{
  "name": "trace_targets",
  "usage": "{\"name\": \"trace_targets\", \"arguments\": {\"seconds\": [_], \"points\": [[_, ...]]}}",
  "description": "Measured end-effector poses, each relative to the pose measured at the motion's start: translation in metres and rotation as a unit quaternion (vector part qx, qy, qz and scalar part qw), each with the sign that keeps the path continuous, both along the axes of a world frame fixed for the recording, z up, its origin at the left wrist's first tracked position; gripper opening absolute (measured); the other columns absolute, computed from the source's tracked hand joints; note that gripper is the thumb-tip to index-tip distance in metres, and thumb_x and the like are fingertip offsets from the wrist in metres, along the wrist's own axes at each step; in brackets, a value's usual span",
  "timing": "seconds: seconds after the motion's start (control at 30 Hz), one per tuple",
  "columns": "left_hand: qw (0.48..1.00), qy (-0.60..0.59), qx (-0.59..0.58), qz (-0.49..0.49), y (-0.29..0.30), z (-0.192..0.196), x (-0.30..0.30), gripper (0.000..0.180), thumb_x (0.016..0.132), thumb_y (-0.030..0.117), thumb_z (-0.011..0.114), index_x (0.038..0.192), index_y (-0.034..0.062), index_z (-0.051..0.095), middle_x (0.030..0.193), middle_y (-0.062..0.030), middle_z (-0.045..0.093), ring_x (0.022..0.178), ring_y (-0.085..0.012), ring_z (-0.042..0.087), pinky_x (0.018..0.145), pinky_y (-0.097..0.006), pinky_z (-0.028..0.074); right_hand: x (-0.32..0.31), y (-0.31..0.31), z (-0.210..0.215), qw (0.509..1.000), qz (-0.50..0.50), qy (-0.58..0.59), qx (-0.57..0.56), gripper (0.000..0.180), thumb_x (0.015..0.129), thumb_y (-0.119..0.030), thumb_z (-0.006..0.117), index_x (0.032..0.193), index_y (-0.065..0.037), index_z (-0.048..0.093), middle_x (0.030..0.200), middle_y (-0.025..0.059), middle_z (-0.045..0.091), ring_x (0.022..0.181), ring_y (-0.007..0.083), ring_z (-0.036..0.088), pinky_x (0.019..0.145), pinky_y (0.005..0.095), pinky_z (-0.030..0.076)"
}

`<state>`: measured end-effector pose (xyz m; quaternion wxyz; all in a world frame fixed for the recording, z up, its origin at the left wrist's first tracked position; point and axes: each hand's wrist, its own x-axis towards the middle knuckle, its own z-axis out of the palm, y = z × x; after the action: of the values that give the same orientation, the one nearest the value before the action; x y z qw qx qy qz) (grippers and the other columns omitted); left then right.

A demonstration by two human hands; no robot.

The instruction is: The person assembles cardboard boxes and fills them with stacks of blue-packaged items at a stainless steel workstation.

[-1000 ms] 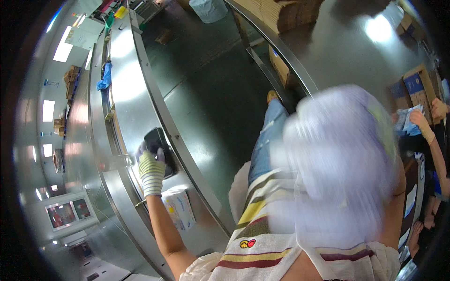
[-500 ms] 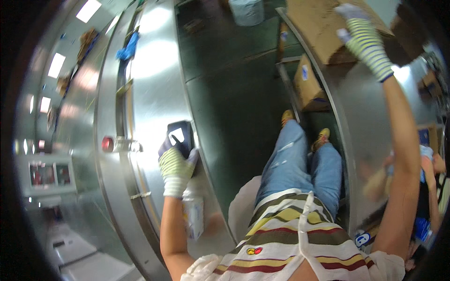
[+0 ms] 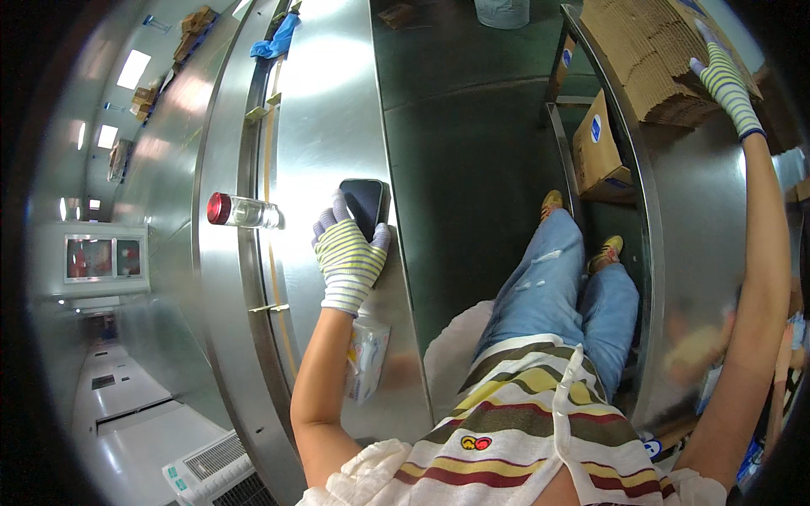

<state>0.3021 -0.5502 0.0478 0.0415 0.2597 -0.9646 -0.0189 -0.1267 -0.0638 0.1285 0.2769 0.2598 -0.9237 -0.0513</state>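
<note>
Phone [image 3: 364, 205] flat, long axis pointing away.

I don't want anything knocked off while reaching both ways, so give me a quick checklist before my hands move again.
1. Left hand on the dark phone: ok, fingers rest on it.
2. Phone clear of the steel table edge: not ok, it lies right at the edge.
3. Right hand on the cardboard stack: ok, touching.
4. Red-capped bottle stable: cannot tell, lying on its side.
5. Plastic packet beside the left forearm: ok, flat.
</note>
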Motion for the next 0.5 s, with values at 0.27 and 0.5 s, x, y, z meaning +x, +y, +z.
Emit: {"name": "trace_targets", "arguments": {"seconds": [0.27, 0.5], "points": [[0.944, 0.194, 0.01, -0.265, 0.03, 0.037, -0.013, 0.079, 0.072, 0.03, 0.071, 0.135, 0.0001, 0.034, 0.129, -0.0247, 0.04, 0.122, -0.0404, 0.04, 0.102, -0.048, 0.035, 0.03, 0.016, 0.023, 0.988, 0.027, -0.143, -0.047, 0.06, 0.083, -0.001, 0.053, 0.14, -0.011, 0.036, 0.142, 0.0118, 0.039, 0.132, 0.0266, 0.035, 0.112, 0.0387, 0.025], [0.812, 0.198, 0.082, -0.542, 0.172, 0.055, -0.081, 0.058, 0.074, 0.021, 0.066, 0.126, 0.003, 0.047, 0.125, -0.0204, 0.048, 0.123, -0.041, 0.04, 0.104, -0.051, 0.032, 0.095, -0.013, 0.052, 0.98, -0.085, -0.061, 0.168, 0.061, 0.082, 0.009, 0.045, 0.139, -0.011, 0.038, 0.133, 0.0099, 0.047, 0.124, 0.0241, 0.042, 0.109, 0.0418, 0.029]]}}
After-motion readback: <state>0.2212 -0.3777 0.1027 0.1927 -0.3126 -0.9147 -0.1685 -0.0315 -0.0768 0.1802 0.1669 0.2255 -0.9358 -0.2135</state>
